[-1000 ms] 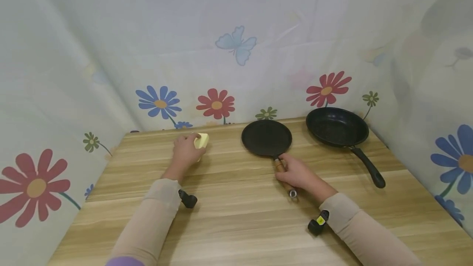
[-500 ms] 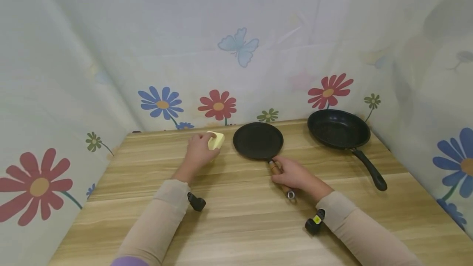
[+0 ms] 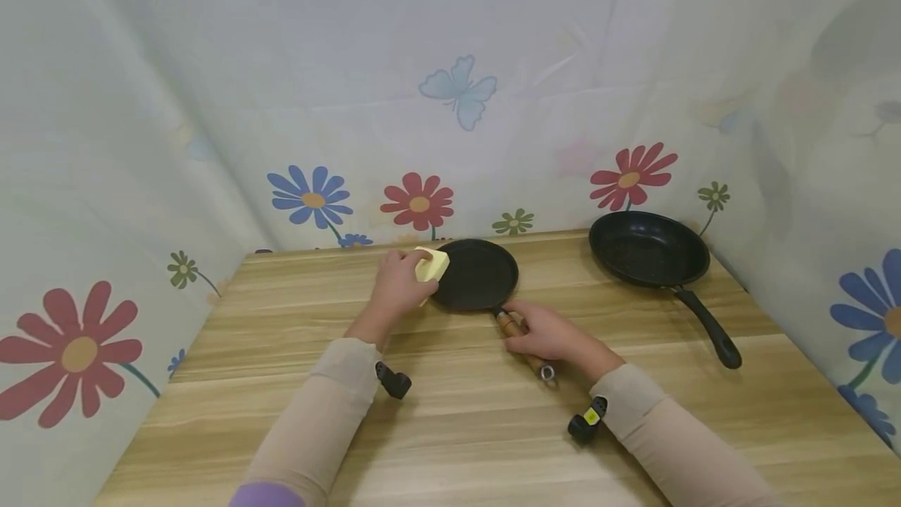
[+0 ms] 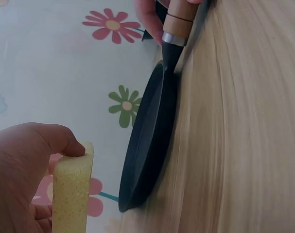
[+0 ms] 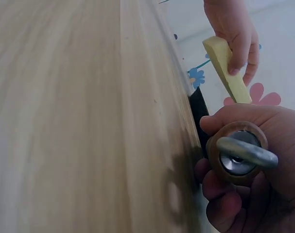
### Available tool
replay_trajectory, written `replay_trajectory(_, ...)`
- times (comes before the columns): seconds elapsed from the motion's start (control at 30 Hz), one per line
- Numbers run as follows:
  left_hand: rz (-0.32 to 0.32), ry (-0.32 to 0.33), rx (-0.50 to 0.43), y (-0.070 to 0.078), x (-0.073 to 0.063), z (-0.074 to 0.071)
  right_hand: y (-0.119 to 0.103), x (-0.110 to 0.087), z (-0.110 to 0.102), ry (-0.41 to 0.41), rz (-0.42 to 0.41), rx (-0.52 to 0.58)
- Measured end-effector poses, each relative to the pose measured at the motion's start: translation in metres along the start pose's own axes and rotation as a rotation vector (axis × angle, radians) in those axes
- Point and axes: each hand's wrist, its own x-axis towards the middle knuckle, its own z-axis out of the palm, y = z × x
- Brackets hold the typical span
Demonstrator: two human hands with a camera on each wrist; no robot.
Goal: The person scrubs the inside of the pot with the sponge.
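One sponge [image 3: 434, 265] is pinched in the left hand [image 3: 398, 286]; the right hand [image 3: 549, 332] grips the flat pan [image 3: 480, 276] by its handle [image 4: 179, 23]. A deep pan [image 3: 649, 250] stands on the desk [image 3: 464, 436].

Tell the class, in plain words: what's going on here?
A person's left hand grips a yellow sponge by a flat black pan; the left wrist view shows a gap between them. The right hand holds that pan by its wooden handle. A deeper black pan sits farther right on the table, touched by neither hand.
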Motion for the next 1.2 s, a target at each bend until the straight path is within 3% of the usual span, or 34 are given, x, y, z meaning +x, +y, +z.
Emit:
replay_trajectory(0.17,0.016,-0.006,-0.010,0.008,0.011,0.008,-0.002,0.002,0.003,-0.004,-0.049,0.018)
replay_trajectory(0.37,0.088,-0.003,0.029,0.019,0.027,0.021,-0.001,0.003,0.005,-0.010,-0.072,0.028)
replay_trajectory(0.6,0.071,-0.029,0.098,0.032,0.040,0.035,-0.003,0.003,0.005,-0.016,-0.071,0.023)
replay_trajectory(0.93,0.055,-0.109,0.151,0.057,0.047,0.050,-0.003,0.002,0.003,-0.006,-0.108,-0.004)
replay_trajectory(1.2,0.048,-0.149,0.190,0.062,0.047,0.067,-0.002,0.001,0.004,0.006,-0.068,-0.030)
